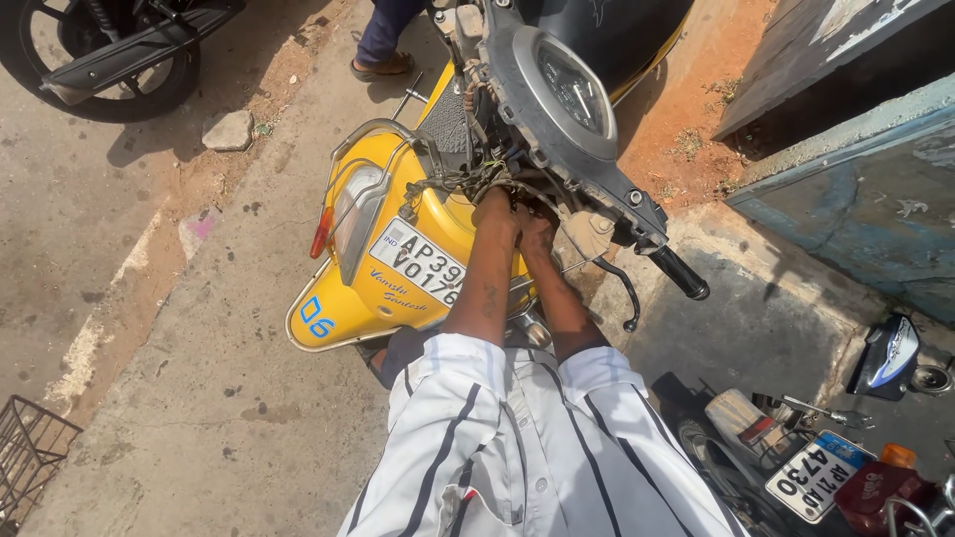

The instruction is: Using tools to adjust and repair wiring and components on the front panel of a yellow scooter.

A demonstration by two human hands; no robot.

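A yellow scooter [408,229] stands in front of me with its front cover off, so the speedometer housing [567,89] and a tangle of wires [453,179] are bare. My left hand [494,207] is closed into the wire bundle just under the housing. My right hand [537,237] presses in beside it, touching the left; its fingers are hidden in the same gap. The black right handlebar grip [681,273] and brake lever [619,288] stick out to the right of my hands. My striped white shirt [527,447] fills the bottom.
Another person's sandalled foot [383,65] stands behind the scooter. A black motorcycle wheel [99,50] is at top left, with a stone [229,129] near it. A wire basket [30,447] sits at bottom left. A second vehicle with loose parts [821,472] is at bottom right, below a blue wall [865,219].
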